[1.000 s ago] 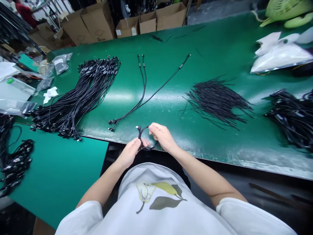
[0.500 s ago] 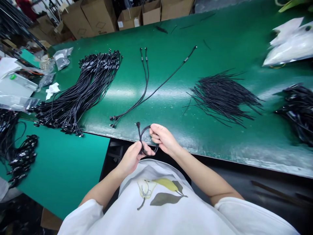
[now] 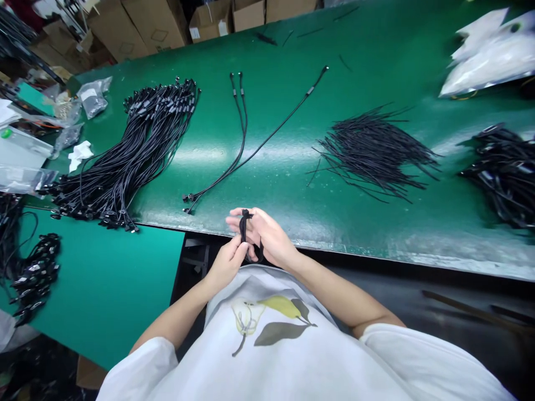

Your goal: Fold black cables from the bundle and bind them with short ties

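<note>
Nr frame ctr I see L hand (image 3: 228, 260), fingers pinching coiled cable (image 3: 243, 227); R hand (image 3: 271, 238), fingers spread behind it.

tabletop (image 3: 284, 184) bright, glare patches | edges stretched | lower-left corner dim

A head camera looks forward and down (near the table (image 3: 284, 161)).

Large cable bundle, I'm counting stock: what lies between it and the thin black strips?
Head view: three loose cables lie between the bundle and the strips.
</note>
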### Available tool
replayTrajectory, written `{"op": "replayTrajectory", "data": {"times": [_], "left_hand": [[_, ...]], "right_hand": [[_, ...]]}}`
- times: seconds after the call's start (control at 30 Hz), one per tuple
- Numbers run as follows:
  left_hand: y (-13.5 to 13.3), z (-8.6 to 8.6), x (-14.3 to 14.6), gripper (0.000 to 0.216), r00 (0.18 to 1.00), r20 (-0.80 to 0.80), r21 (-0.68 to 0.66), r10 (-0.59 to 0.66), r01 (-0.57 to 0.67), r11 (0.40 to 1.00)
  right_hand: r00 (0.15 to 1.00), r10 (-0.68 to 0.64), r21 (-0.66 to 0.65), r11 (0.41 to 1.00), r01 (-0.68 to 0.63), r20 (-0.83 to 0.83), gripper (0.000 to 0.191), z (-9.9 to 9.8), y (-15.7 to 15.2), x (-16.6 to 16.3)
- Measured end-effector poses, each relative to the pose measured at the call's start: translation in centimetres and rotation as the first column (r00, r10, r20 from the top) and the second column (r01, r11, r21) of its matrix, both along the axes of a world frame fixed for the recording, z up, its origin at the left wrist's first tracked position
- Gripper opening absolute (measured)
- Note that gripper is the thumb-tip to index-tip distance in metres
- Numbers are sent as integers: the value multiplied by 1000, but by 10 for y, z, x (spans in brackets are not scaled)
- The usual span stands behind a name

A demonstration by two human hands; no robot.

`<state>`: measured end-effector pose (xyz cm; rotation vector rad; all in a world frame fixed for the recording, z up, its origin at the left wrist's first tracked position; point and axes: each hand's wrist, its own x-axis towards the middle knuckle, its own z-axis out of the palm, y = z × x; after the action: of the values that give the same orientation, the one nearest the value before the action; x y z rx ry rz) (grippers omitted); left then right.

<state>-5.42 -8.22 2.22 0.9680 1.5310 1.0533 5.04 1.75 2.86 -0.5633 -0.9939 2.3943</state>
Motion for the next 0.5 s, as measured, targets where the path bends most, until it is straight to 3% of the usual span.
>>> {"op": "replayTrajectory", "data": {"times": [0.2,0.3,0.4,0.5], "left_hand": [[-2,-3,-2,15,992,38,-29,-121,122,992],[1,-3,-8,26,942,265,-89,-205,235,968],[4,-3,-7,33,810,543,-105,-224,330,938],[2,-3,-1,40,744,629,-64,-224,337,939]], "right_hand": [[996,-77,89,993,73,44,32,0,-2,-6],[1000,-14,109,994,12,17,26,-2,3,-8],[996,81,46,996,-79,-47,30,2,9,-7],[982,153,-50,986,-159,-115,38,7,18,-2]]}}
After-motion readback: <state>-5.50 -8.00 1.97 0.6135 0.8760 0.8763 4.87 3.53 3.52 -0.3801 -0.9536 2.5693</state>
